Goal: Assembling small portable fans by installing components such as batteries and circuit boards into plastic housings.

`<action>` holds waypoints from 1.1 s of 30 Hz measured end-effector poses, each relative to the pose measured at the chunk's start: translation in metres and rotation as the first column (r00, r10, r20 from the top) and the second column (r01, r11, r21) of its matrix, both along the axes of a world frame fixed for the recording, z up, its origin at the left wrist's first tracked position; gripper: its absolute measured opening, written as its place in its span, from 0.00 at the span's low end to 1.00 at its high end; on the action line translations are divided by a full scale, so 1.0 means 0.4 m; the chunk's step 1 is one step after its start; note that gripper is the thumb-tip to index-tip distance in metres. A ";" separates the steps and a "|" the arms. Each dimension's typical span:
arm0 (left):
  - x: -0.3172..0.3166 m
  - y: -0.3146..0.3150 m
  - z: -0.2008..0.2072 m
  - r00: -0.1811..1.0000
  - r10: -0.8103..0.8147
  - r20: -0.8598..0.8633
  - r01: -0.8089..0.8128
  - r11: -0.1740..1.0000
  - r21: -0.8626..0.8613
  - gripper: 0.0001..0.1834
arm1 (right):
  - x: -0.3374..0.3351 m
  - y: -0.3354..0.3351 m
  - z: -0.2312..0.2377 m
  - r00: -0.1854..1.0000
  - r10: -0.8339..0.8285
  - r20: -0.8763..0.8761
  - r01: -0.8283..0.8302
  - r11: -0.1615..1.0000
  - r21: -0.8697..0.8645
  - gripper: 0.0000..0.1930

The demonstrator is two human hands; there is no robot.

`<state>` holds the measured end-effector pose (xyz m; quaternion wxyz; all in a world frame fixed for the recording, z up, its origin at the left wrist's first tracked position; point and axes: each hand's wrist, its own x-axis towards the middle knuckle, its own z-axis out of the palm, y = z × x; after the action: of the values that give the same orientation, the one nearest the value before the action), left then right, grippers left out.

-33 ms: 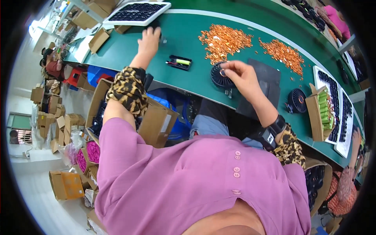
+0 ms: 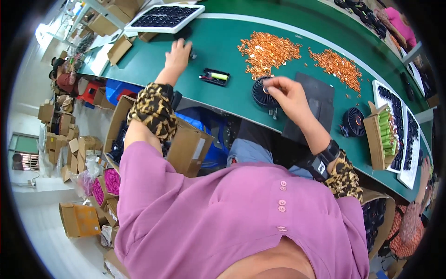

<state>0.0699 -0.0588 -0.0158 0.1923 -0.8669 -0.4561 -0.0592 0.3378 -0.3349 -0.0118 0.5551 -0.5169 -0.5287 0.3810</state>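
My right hand (image 2: 289, 95) is over a round black fan head (image 2: 263, 96) near the table's front edge. Its thumb and forefinger pinch together at the fan's centre; whatever they hold is too small to make out. Farther left, my left hand (image 2: 177, 56) reaches out over the green table (image 2: 218, 49) with its fingers apart. A small dark part (image 2: 193, 55) lies right beside these fingers. Between my hands sits an open black casing (image 2: 215, 77) with a yellow-green battery in it. Beyond the fan head spreads a pile of small copper-coloured pieces (image 2: 269, 51).
A second copper-coloured pile (image 2: 337, 67) lies farther right. Beside my right forearm are a dark flat pad (image 2: 313, 95) and another fan (image 2: 353, 122). A carton of green batteries (image 2: 374, 139) and white trays (image 2: 409, 153) stand at the right. Another tray (image 2: 197, 10) is far left.
The view has shifted slightly. My left hand has come a little nearer to me. My right hand stays at the fan's centre, still pinching.
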 end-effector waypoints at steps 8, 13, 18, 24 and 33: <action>0.026 -0.151 0.116 0.984 -0.177 -0.005 0.149 0.844 -0.515 0.16 | 0.029 -0.062 0.025 0.975 -0.109 0.192 0.111 0.994 0.000 0.06; 0.045 -0.130 0.053 0.923 -0.369 0.111 0.373 0.785 -0.495 0.07 | 0.051 -0.076 0.007 0.970 -0.168 0.178 0.162 0.986 0.045 0.06; 0.060 -0.121 0.099 0.907 -0.416 0.069 0.395 0.781 -0.483 0.05 | 0.086 -0.103 0.035 0.966 -0.219 0.140 0.216 0.976 0.031 0.07; 0.263 -0.280 0.329 0.795 -0.505 0.336 0.595 0.756 -0.272 0.06 | 0.110 -0.125 0.075 0.916 -0.350 0.198 0.326 0.935 0.142 0.09; 0.498 -0.554 0.221 0.507 -0.520 0.688 0.847 0.448 -0.286 0.06 | 0.115 -0.168 0.072 0.808 -0.451 0.379 0.376 0.890 0.258 0.11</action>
<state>0.2690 -0.2804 0.0727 -0.2600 -0.9390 -0.0721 -0.2132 0.3839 -0.4020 0.0171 0.5369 -0.6411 -0.5423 0.0810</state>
